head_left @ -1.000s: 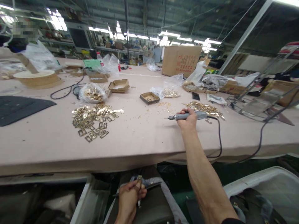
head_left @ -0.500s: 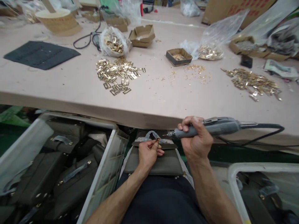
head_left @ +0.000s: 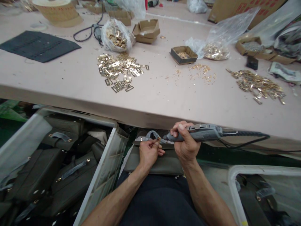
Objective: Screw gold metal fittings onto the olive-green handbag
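Note:
My right hand (head_left: 187, 142) is wrapped round a grey electric screwdriver (head_left: 207, 132), its tip pointing left and its cord trailing right. Close to that tip, my left hand (head_left: 148, 154) pinches a small gold metal fitting (head_left: 158, 139). Whether tip and fitting touch, I cannot tell. Beneath both hands, a dark olive handbag (head_left: 168, 164) lies across my lap. Its handle (head_left: 151, 134), covered in clear plastic, arches up behind my left fingers.
A white crate (head_left: 113, 150) of similar bags stands at left, another crate (head_left: 231, 179) at right. On the table (head_left: 164, 103) lie gold plates (head_left: 122, 70), small gold screws or bits (head_left: 199, 67), more gold fittings (head_left: 258, 83) and a small box (head_left: 177, 59). The cord (head_left: 256, 134) runs right.
My right hand has brought the screwdriver leftward, and its tip is now closer to the fitting in my left hand. The left hand has barely moved. The view has shifted slightly.

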Available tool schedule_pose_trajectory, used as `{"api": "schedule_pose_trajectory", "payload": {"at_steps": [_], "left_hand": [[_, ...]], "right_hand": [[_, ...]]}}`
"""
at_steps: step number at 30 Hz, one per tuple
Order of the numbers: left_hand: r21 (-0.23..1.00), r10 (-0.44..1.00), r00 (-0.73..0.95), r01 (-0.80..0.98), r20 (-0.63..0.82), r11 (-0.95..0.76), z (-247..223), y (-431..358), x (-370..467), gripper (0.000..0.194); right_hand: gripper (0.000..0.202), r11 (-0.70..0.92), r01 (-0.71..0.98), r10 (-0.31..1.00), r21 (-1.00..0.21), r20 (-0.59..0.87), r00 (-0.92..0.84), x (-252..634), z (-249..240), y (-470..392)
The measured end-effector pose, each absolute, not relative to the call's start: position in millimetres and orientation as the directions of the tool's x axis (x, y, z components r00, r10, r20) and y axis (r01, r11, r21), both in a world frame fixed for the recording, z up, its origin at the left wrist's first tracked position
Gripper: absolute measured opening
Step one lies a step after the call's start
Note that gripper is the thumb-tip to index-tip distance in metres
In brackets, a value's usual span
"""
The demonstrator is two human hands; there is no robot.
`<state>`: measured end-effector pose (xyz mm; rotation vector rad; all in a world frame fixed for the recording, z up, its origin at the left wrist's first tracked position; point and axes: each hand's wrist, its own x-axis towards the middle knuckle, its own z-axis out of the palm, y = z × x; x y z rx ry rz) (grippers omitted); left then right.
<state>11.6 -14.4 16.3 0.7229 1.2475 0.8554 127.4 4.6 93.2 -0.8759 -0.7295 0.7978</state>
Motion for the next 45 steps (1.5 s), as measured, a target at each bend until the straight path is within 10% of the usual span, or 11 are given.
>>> {"api": "schedule_pose_trajectory", "payload": {"at_steps": [17,34,45], "left_hand": [[0.845,0.854,0.106,-0.125,-0.510,0.520,13.3,-14.5,10.8,0.040],[0.905,0.891,0.168,0.013,-0.421,0.425,23.0,-19.3,4.8,0.036],[0.931,0.928,0.091,0.097,-0.361,0.352,12.7,-16.7,8.9,0.068]], "right_hand": [[0.020,0.396,-0.148,0.826,-0.906,0.281,0.488,119.5,73.0,2.8],[0.035,0.304,-0.015,0.949,-0.953,0.301,0.099,132.6,90.0,-1.9],[0.030,0.263,-0.050,0.880,-0.964,0.218,0.421,126.0,73.5,-5.5]]}}
